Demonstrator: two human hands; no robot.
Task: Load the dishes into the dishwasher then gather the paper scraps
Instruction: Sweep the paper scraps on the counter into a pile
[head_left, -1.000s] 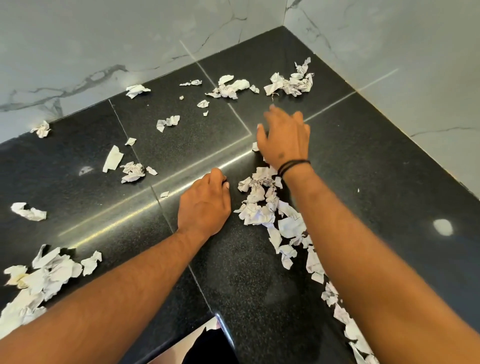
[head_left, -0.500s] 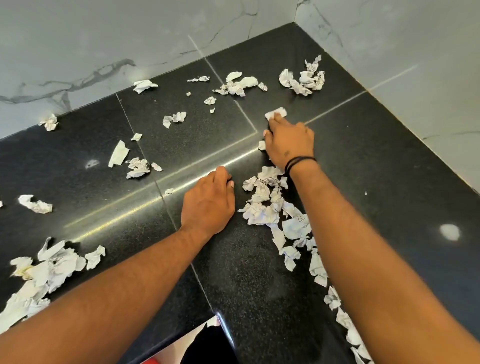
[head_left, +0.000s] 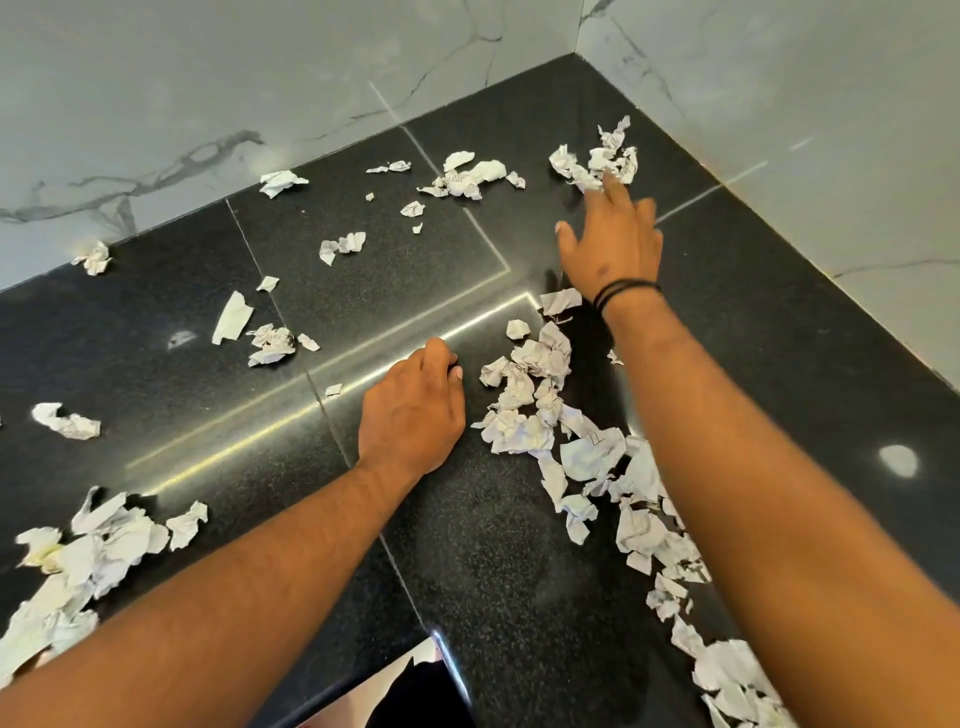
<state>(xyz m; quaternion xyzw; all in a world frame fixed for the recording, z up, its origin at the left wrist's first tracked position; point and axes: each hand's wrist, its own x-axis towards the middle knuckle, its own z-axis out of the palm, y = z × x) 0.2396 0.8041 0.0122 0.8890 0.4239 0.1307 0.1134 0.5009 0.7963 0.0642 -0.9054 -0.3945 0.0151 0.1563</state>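
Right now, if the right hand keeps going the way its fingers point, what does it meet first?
The right hand points at the clump of crumpled paper scraps near the wall corner; its fingertips look at that clump's near edge, though contact is unclear. The marble wall lies beyond.

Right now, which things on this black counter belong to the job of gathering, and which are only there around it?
Belong to the job:
- corner scraps at the right hand
- gathered row of scraps
- left-edge pile
- left hand, knuckles down on the counter

Only there:
- black granite counter
- marble wall
- black wristband
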